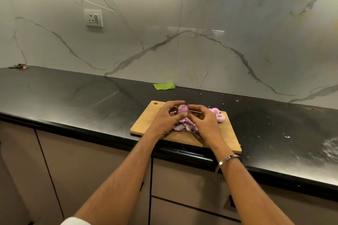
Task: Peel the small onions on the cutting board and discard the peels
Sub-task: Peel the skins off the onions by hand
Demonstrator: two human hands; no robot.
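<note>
1. Both hands hold one small onion (182, 109) above the cutting board (146, 121): left hand (165, 118) in a curled grip, right hand (203, 119) pinching its skin.
2. Peels (184, 126) heap on the board, undiscarded.
3. Peeled onions (217, 114) lie beside them.

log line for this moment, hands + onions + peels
left hand: grips onion | right hand: pinches same onion | peels: piled on cutting board | peeled onions: on board, right | step: peeling

Cutting board (146, 122) on counter (73, 93) — peels (184, 126) mid-board, onions (216, 114) behind-right
</note>
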